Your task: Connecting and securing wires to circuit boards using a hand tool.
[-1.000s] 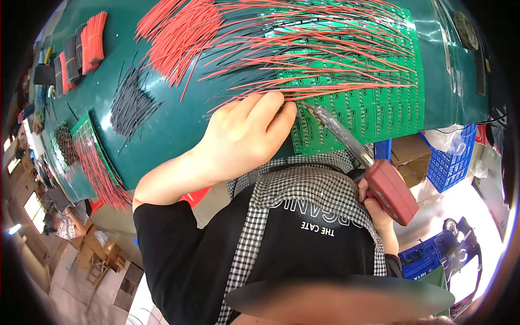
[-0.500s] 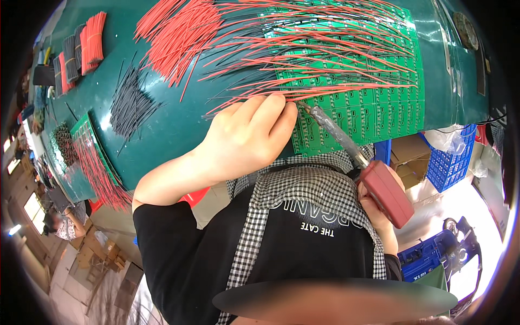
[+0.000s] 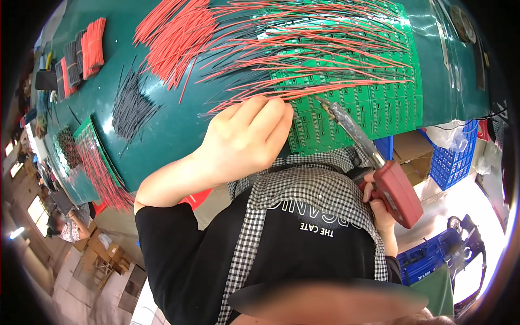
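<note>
Cloth of a black-and-white checked apron (image 3: 303, 183) was seen nearest, worn over a black shirt (image 3: 303, 246). To the right, beside the desk (image 3: 168, 130), a blue crate (image 3: 457, 162) was placed. A soldering iron (image 3: 396, 188) was held by the right hand (image 3: 381, 212), its grip closed around the dull red handle. The iron's shaft was slanted far and left, and its tip was positioned over a green circuit-board sheet (image 3: 391, 112) on the desk. The left hand (image 3: 246, 136) was held at the sheet's left edge, its fingers bent near the wires; whether one was pinched by that grip could not be told. At the near left, a smaller green panel (image 3: 86, 132) was overlaid with thin red wires. Across the far part of the sheet, red and black wires (image 3: 311, 56) were spread, overhanging its left edge. Farther left, a black wire heap (image 3: 132, 105), a larger red wire heap (image 3: 179, 51) and tied wire bundles (image 3: 93, 46) were laid.
</note>
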A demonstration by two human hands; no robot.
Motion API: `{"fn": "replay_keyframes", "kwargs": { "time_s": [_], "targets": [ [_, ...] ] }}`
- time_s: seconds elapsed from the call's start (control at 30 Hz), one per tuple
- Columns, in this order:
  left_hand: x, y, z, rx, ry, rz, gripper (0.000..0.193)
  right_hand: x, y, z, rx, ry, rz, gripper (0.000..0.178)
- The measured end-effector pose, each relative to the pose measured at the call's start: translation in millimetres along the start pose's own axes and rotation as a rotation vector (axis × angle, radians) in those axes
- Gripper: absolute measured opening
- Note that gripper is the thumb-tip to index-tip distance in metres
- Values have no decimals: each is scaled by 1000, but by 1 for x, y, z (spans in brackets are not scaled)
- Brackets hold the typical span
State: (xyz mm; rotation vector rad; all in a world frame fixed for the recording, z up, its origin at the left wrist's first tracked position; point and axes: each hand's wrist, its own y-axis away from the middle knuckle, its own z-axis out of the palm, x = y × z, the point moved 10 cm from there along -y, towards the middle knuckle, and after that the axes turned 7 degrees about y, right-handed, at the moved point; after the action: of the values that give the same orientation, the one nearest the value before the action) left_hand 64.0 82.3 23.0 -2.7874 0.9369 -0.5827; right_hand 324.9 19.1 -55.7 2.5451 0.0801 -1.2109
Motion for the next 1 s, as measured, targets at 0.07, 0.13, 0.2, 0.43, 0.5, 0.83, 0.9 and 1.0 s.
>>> {"fn": "replay_keyframes", "kwargs": {
  "time_s": [0.07, 0.13, 0.2, 0.43, 0.5, 0.83, 0.9, 1.0],
  "targets": [
    [0, -1, 1, 3, 33, -6, 36, 4, -1, -1, 26, -41, 56, 34],
    [5, -1, -3, 90, -5, 41, 35, 5, -2, 1, 40, -104, 78, 34],
    [3, -6, 1, 86, -11, 28, 35, 8, -2, 0, 51, -161, 97, 34],
    [6, -14, 6, 78, -62, 41, 35, -9, -11, 4, -54, -36, -13, 38],
    [4, -12, 8, 64, -50, 23, 35, -7, -9, 4, -64, -70, -31, 40],
    [5, -13, 8, 36, -75, 28, 37, -11, -13, 4, -90, -103, -120, 59],
    [5, -13, 8, 30, -72, 26, 37, -12, -13, 2, -79, -69, -130, 62],
    [5, -12, 9, 22, -82, 21, 38, -21, -17, 0, -96, -52, -176, 66]
  ]
}}
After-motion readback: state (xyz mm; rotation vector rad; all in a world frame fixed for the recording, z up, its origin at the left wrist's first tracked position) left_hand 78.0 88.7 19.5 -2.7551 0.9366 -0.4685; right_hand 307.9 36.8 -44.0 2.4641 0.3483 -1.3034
